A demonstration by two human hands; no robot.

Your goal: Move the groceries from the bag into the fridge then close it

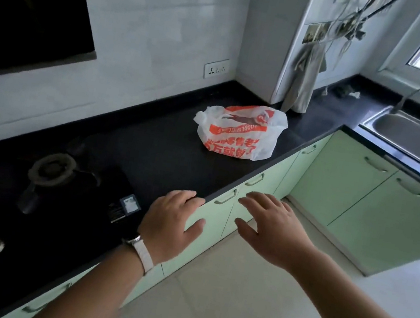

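Observation:
A white plastic bag (239, 130) with orange print lies on the black countertop (159, 156), near its front edge and a corner pillar. Its contents are hidden. My left hand (174, 222), a white watch strap on the wrist, hovers at the counter's front edge with fingers apart and nothing in it. My right hand (272, 227) is stretched out in front of the green cabinet doors (222, 215), fingers spread, also holding nothing. Both hands are well short of the bag. No fridge is in view.
A gas hob (52, 172) with knobs sits on the counter at the left. A steel sink (415, 139) and tap are at the right under a window. A cloth (304, 77) hangs on the pillar behind the bag. Pale floor tiles lie below.

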